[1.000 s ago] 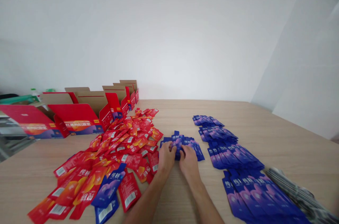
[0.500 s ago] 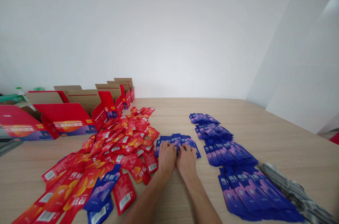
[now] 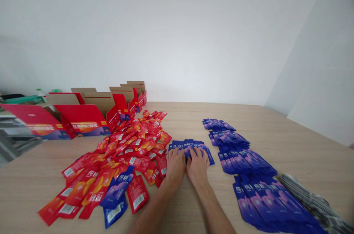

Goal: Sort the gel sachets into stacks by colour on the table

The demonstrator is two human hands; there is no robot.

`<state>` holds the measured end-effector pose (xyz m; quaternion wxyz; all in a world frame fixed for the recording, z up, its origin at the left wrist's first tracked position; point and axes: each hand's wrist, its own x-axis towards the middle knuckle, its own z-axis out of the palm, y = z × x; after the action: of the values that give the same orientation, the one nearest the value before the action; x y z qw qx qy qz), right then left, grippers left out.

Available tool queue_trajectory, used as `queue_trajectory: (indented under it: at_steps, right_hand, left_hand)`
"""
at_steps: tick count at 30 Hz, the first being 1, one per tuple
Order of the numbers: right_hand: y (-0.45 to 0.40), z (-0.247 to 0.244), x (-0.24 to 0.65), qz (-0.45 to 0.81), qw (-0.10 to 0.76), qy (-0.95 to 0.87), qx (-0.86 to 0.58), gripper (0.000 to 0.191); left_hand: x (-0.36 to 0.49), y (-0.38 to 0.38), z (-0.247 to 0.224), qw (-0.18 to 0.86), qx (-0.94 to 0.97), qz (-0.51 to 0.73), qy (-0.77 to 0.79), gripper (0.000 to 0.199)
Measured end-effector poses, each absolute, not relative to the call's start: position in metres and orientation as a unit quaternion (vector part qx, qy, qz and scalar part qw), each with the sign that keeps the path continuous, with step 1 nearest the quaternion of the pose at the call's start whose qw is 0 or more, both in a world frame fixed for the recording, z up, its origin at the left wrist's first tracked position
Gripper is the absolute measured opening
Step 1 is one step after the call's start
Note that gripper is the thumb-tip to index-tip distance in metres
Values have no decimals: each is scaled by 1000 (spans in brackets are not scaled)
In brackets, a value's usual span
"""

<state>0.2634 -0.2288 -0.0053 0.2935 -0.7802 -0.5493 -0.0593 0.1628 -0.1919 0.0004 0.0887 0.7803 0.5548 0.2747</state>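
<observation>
A fanned row of blue-and-purple pouches (image 3: 188,144) lies flat on the table in front of me. My left hand (image 3: 176,162) rests on the left part of this row, fingers apart and slightly bent over the pouches. Beside it, my right hand (image 3: 197,162) lies on the right part with its fingers spread. Both hands touch the pouches from above, and they cover the lower middle of the row. Neither palm nor the thumb tips show clearly.
Left of my hands spreads a heap of red pouches (image 3: 141,142), with blue pouches (image 3: 117,188) at its near edge. Open red cartons (image 3: 85,119) stand behind it. Stacked blue pouches (image 3: 243,158) form a column at right, beside a grey striped bundle (image 3: 306,195).
The view has turned a little left, so everything sits farther right. My fingers have spread somewhat wider over the blue pouches; the row itself looks much the same.
</observation>
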Motion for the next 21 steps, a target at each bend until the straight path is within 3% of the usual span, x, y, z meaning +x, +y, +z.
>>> queue_trajectory:
  at_steps: [10,18,21]
  right_hand:
    - [-238,-7,201,-9,344,-678,-649,39]
    - [-247,-13,172,41,377,-731,-567,49]
    - [-249,-14,169,51,382,-741,-550,51]
  left_hand:
    - [69,-214,17,28,727,219,649,43]
    - [11,-227,10,-17,657,142,740,43]
    - [-1,-228,9,7,614,121,780,45]
